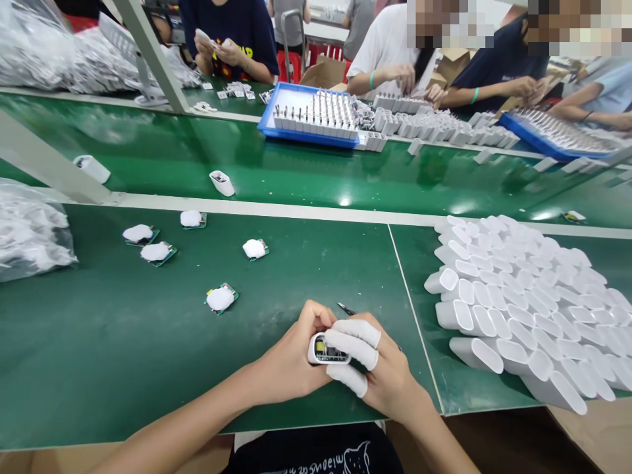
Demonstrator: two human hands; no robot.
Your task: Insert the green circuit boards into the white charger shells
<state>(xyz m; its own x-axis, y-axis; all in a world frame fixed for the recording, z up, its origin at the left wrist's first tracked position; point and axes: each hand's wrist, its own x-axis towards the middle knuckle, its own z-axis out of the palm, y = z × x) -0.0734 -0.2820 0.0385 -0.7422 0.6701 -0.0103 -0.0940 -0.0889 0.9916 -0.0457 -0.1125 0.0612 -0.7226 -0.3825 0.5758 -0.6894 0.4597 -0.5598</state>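
Both my hands meet low in the middle of the green table. My left hand [291,359] is closed around a small white charger shell [323,351] whose open end shows a circuit board inside. My right hand [375,368], with white finger cots on three fingers, is pressed against the same shell from the right and also holds thin tweezers [345,309] whose tip sticks out above the fingers. Several small green circuit boards with white foam pads [220,298] lie loose to the left of my hands.
A large pile of empty white shells [523,303] fills the table on the right. Clear bags of parts [29,230] sit at the far left. Two white shells [222,183] lie on the green belt. Beyond it, other people work by blue trays [311,115].
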